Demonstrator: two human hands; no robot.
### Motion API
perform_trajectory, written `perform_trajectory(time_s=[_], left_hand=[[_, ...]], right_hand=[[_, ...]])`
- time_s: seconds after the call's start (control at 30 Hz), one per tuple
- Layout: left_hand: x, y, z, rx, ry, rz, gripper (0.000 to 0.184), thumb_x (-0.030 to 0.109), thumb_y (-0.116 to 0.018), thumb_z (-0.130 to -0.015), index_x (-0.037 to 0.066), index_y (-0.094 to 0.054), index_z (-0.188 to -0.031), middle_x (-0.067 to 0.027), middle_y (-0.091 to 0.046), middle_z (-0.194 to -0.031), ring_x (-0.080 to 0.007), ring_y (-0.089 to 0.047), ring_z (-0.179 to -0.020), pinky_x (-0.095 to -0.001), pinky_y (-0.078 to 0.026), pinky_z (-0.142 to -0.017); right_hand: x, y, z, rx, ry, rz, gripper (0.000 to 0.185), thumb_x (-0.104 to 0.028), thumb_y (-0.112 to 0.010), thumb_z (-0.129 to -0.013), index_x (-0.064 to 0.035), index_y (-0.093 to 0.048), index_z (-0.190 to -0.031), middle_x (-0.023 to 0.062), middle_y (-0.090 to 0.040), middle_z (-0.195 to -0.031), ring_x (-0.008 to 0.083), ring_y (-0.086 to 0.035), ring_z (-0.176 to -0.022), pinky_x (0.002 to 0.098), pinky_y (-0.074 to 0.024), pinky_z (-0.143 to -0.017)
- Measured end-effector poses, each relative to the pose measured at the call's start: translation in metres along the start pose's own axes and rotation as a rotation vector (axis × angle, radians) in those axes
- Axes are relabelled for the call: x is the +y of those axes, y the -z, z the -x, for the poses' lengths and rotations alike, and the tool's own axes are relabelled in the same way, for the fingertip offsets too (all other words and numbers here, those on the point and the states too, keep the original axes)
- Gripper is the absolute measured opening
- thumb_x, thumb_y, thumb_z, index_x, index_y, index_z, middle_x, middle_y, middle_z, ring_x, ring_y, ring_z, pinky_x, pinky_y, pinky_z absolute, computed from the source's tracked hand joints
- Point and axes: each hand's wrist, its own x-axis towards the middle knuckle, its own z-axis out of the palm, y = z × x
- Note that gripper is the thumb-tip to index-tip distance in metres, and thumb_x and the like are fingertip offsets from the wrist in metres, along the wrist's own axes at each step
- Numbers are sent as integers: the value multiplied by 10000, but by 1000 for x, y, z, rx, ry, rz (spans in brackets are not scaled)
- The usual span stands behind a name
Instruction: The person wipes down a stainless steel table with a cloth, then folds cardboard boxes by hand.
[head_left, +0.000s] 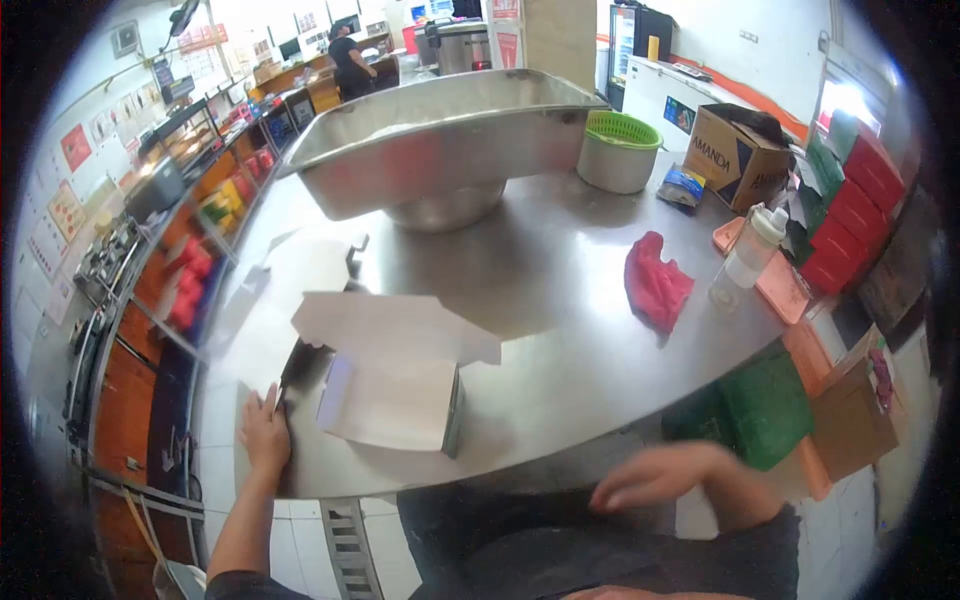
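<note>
An open white cardboard box [390, 405] sits on the steel table [560, 375], before a deep rectangular steel tub [450, 160] holding something white. The left hand [264, 432], fingers bent, meets the table's edge, grip unclear; the blurred right hand [665, 477] hovers half-open, empty.

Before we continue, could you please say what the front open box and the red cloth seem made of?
Front open box: probably cardboard, matt and pale inside, judging by its stiff notched lid. Red cloth: likely fabric, dull, given its soft crumpled shape; fibre unclear.
</note>
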Motion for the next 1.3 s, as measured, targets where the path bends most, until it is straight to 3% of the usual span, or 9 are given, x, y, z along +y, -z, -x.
perform_trajectory(time_s=[0.07,0.13,0.27,0.43,0.6,0.8,0.9,1.1,1.3], left_hand=[[6,3,3,-16,30,-13,488,335,-484,-1057,321,-506,-1544,-165,-356,-1643,-380,-298,-1528,-713,-151,-1191],[-12,-11,4,34,-39,-36,474,335,-479,-1060,321,-526,-1531,-167,-392,-1615,-368,-345,-1497,-704,-207,-1167],[-12,-11,0,67,-87,-104,483,287,-481,-1054,307,-527,-1534,-175,-432,-1584,-370,-397,-1455,-650,-282,-1147],[-20,-9,3,34,-122,-56,579,157,-460,-1007,289,-485,-1571,-230,-414,-1602,-411,-368,-1488,-573,-259,-1206],[6,11,3,13,-111,28,538,121,-459,-1004,211,-551,-1526,-251,-435,-1587,-411,-372,-1492,-525,-224,-1237],[21,18,-2,-8,-43,173,432,241,-456,-1073,139,-589,-1472,-220,-467,-1576,-411,-389,-1481,-508,-206,-1234],[24,21,-2,23,-73,182,419,278,-476,-1064,91,-615,-1412,-221,-504,-1541,-412,-418,-1459,-512,-244,-1216],[33,21,-4,-35,-35,426,391,263,-535,-1026,48,-645,-1334,-232,-535,-1502,-414,-464,-1417,-496,-305,-1189],[22,25,-6,-82,-75,123,482,105,-483,-1023,177,-589,-1488,-241,-465,-1567,-438,-387,-1472,-510,-235,-1228]], right_hand=[[-18,31,31,518,20,-87,287,-242,-605,-1053,-22,-727,-1192,109,-771,-1074,208,-708,-979,384,-551,-917],[3,84,19,1192,18,500,334,-261,-643,-998,-19,-685,-1225,148,-719,-1177,249,-660,-1068,384,-505,-979],[138,227,-22,1505,-269,1011,649,-346,-627,-968,26,-462,-1473,283,-616,-1342,433,-586,-1255,492,-455,-1077],[113,288,-99,1313,-607,768,725,-405,-579,-980,31,-388,-1527,288,-589,-1392,440,-568,-1289,478,-437,-1110],[136,382,-176,909,174,989,540,-282,-573,-977,-32,-542,-1454,240,-518,-1511,428,-507,-1372,485,-396,-1165],[167,534,-252,1278,-527,1021,506,-345,-501,-1028,-19,-582,-1405,243,-604,-1403,424,-548,-1334,499,-436,-1117],[153,544,-290,1432,-199,999,502,-346,-493,-1026,-17,-595,-1391,243,-621,-1380,425,-566,-1314,501,-447,-1106],[133,551,-276,1165,-251,943,503,-341,-503,-1015,-21,-598,-1391,239,-623,-1379,422,-571,-1310,499,-450,-1104],[117,540,-283,1080,-269,909,503,-335,-512,-1005,-25,-600,-1391,236,-626,-1379,419,-577,-1305,497,-453,-1102]])
